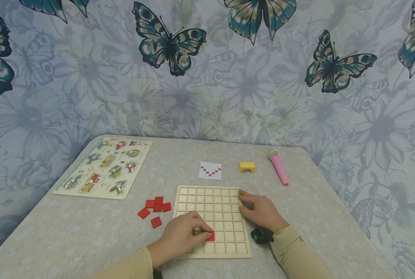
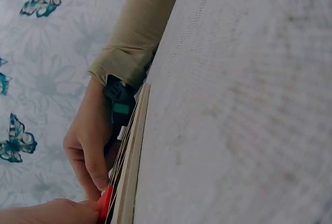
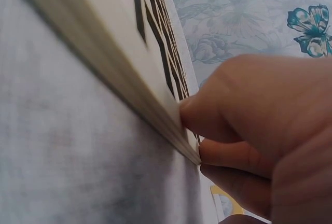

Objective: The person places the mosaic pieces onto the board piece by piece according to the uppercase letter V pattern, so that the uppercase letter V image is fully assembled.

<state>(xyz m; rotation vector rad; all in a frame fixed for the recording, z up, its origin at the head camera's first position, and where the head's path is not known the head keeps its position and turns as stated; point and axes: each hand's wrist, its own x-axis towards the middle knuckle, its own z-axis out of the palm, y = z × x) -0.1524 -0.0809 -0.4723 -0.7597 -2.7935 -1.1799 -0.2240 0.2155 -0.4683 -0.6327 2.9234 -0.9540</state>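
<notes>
A pale wooden grid board [image 1: 212,256] lies flat on the table. At its lower middle my left hand [image 1: 181,232] pinches a red square tile [image 1: 210,236] between thumb and fingertips, over one of the cells. The left wrist view shows this red tile [image 2: 105,203] tilted against the board's surface. My right hand [image 1: 263,211] holds the board's right edge near the far corner. In the right wrist view its thumb [image 3: 194,115] touches the board's edge, with the fingers close to the corner. Several loose red tiles [image 1: 156,222] lie left of the board.
Behind the board lies a small card [image 1: 210,171] printed with a red V of squares on a grid. A yellow arch block [image 1: 247,167] and a pink toy microphone [image 1: 279,168] are to its right. A picture puzzle board [image 1: 103,168] occupies the back left.
</notes>
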